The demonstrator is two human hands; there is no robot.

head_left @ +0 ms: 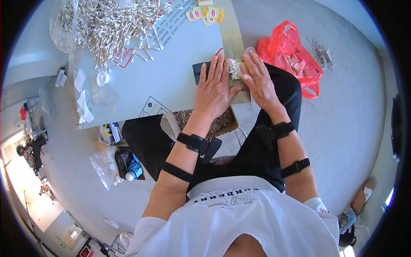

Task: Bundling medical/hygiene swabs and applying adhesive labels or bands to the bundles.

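My left hand (215, 88) lies flat with its fingers stretched out over a dark flat piece (197, 73) at the table's right edge. Beside it, my right hand (260, 80) rests with straight fingers on the right side of a small clear pack of cotton swabs (233, 68) with a yellow label. White swab tips show in the gap between my hands. The pack's right part and much of the dark piece are hidden under my fingers.
A big heap of loose cotton swabs (115, 30) covers the table's far left, near several yellow labels (212, 16). A white round lid (102, 78) lies at left. To the right hangs a red plastic bag (287, 47) with small packs. Below the table edge is an open cardboard box (233, 124).
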